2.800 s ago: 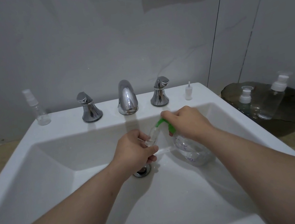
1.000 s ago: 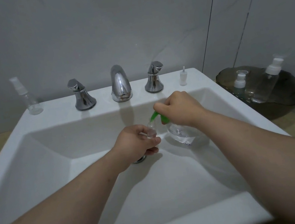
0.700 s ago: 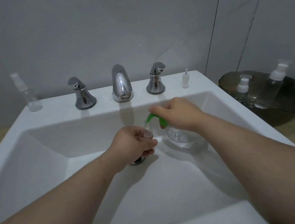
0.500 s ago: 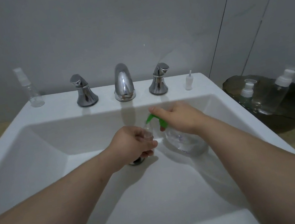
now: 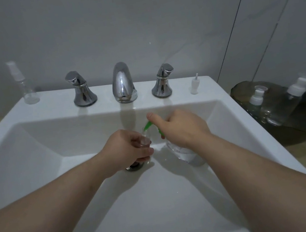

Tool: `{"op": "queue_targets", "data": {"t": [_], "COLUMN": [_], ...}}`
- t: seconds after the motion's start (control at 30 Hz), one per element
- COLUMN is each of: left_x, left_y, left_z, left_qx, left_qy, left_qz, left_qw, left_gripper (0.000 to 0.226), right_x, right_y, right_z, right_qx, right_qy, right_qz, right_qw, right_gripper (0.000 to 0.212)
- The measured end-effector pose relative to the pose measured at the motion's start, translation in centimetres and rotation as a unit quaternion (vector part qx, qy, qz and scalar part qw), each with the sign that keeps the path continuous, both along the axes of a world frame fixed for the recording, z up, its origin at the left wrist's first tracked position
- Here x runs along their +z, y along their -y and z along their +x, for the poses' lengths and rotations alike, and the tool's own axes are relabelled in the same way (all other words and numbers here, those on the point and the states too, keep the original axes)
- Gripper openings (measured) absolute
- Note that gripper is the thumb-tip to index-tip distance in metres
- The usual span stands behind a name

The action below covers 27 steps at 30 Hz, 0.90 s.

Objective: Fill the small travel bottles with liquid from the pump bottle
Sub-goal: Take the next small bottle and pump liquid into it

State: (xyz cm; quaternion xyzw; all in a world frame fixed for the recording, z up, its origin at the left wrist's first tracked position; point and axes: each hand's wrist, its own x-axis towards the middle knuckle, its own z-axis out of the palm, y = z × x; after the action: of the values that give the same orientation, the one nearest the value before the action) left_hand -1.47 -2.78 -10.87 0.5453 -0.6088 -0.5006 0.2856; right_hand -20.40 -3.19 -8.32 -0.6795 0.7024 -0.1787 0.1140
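Both bare forearms reach forward and come near each other at the hands. The left hand (image 5: 129,150) is turned knuckles up, with fingers and thumb curled round a small clear bottle (image 5: 146,137). Just right of it, the right hand (image 5: 180,129) grips the top of the pump bottle (image 5: 185,154), with one finger stretched forward over the green pump head (image 5: 148,125).
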Motion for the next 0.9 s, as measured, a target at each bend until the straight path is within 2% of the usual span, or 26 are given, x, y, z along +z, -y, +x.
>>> {"op": "queue_targets", "data": {"t": [0.2, 0.47, 0.63, 0.9], "left_x": [0.36, 0.40, 0.21, 0.29], "left_y": [-0.01, -0.01, 0.23, 0.17], "left_z": [0.03, -0.19, -0.09, -0.31], "left_qx": [-0.001, 0.019, 0.020, 0.011], "left_qy": [0.011, -0.044, -0.053, -0.054], "left_qz": [-0.003, 0.011, 0.013, 0.002], "left_qw": [1.000, 0.999, 0.998, 0.998], "left_gripper": [0.022, 0.019, 0.019, 0.016], "right_x": [-0.06, 0.09, 0.46, 0.69], "right_y": [0.21, 0.47, 0.28, 0.34], "right_z": [0.16, -0.42, -0.38, -0.34], "right_qx": [-0.013, -0.022, -0.024, -0.037], "right_qy": [-0.004, 0.014, 0.050, 0.053], "right_qz": [-0.001, 0.000, -0.003, -0.003], "right_qw": [1.000, 1.000, 0.998, 0.998], "right_gripper": [0.084, 0.080, 0.072, 0.070]}}
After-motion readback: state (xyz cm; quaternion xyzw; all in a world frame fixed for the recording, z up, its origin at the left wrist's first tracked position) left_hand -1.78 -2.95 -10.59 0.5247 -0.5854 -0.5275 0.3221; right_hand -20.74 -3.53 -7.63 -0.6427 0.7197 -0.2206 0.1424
